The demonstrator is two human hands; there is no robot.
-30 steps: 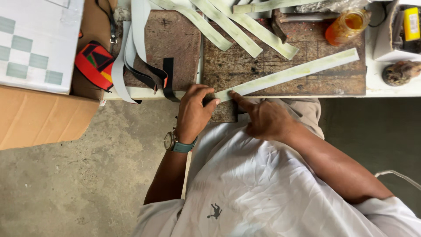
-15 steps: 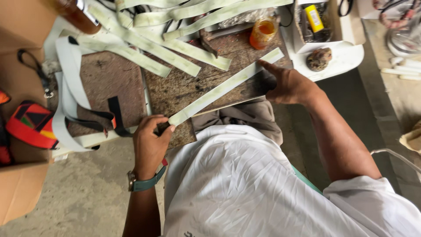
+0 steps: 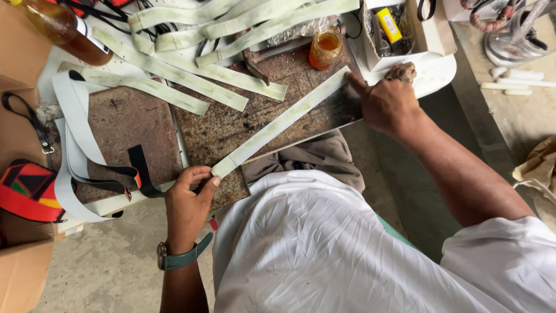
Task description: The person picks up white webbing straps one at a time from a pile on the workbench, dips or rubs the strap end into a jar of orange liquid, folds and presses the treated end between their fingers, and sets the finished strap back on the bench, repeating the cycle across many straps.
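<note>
Two hands, left hand (image 3: 188,203) and right hand (image 3: 385,104) pinching ends of long pale-green strip (image 3: 284,122), flat, taut

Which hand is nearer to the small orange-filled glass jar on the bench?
Right. The right hand presses the strip's far end, just right of and below the jar. The left hand grips the near end, far down-left.

Amber bottle (image 3: 63,32) upper left, orange jar (image 3: 324,49) top centre, yellow tube (image 3: 389,25) in a box (image 3: 431,35) upper right
</note>
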